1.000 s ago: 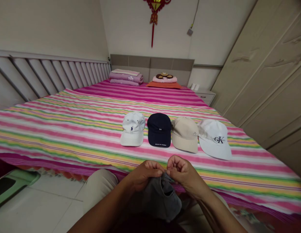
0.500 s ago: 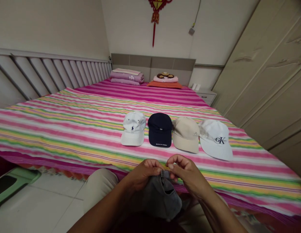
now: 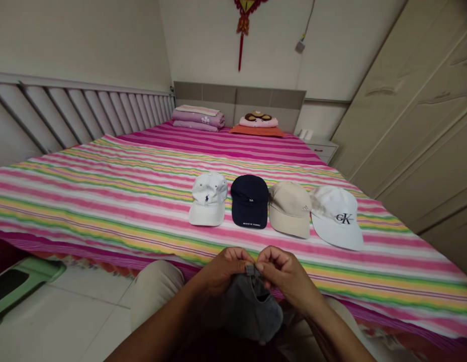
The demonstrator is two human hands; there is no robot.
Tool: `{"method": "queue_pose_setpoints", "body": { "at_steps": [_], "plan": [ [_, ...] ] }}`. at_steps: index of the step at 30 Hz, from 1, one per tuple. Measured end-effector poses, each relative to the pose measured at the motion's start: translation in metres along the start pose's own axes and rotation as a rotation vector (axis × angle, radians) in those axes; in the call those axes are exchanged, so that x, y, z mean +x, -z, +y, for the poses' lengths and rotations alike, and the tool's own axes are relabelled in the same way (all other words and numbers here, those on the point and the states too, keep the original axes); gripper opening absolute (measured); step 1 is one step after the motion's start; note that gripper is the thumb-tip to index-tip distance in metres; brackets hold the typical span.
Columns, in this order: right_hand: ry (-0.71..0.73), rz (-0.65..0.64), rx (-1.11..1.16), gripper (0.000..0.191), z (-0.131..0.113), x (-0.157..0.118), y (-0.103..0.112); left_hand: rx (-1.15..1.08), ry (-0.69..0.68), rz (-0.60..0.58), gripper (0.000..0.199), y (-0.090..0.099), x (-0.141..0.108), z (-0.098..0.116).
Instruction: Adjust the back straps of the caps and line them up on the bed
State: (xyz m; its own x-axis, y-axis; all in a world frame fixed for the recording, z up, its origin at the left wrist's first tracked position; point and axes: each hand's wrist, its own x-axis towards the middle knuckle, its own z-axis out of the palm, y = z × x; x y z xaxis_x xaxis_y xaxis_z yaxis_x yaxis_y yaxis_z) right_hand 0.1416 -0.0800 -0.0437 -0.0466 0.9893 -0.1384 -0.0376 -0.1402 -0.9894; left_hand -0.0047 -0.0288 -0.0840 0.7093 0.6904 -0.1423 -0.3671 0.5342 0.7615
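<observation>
Low in the view, over my lap, hangs a dark grey baseball cap with its back strap uppermost. My left hand pinches the strap from the left side. Close beside it, my right hand pinches the strap's other side, the fingertips of both hands nearly touching. Beyond my hands a row of caps lies on the bed: a white cap with a small dark emblem, a navy cap, a beige cap, and a white cap with CK lettering.
The bed has a striped cover. Folded purple bedding and a pink folded item sit by the headboard. A slatted rail runs left, a wardrobe stands right, and a green stool is lower left.
My right hand has moved slightly left and closer to my left hand at the cap's strap. The caps on the bed stay in place; the view has shifted slightly.
</observation>
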Motion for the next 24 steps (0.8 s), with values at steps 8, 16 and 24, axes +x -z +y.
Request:
{"method": "queue_pose_setpoints", "body": {
  "at_steps": [8,16,24],
  "plan": [
    [-0.024,-0.043,0.014,0.024,-0.001,-0.001,0.002,-0.005,-0.001,0.045,0.020,-0.001,-0.001,0.001],
    [0.014,-0.025,-0.108,0.029,-0.001,-0.003,-0.001,0.058,-0.006,0.031,0.016,-0.001,-0.001,0.001],
    [0.720,0.187,-1.058,0.029,-0.001,-0.012,-0.006,0.031,-0.037,0.006,0.019,-0.002,0.001,-0.001]
  ]
}}
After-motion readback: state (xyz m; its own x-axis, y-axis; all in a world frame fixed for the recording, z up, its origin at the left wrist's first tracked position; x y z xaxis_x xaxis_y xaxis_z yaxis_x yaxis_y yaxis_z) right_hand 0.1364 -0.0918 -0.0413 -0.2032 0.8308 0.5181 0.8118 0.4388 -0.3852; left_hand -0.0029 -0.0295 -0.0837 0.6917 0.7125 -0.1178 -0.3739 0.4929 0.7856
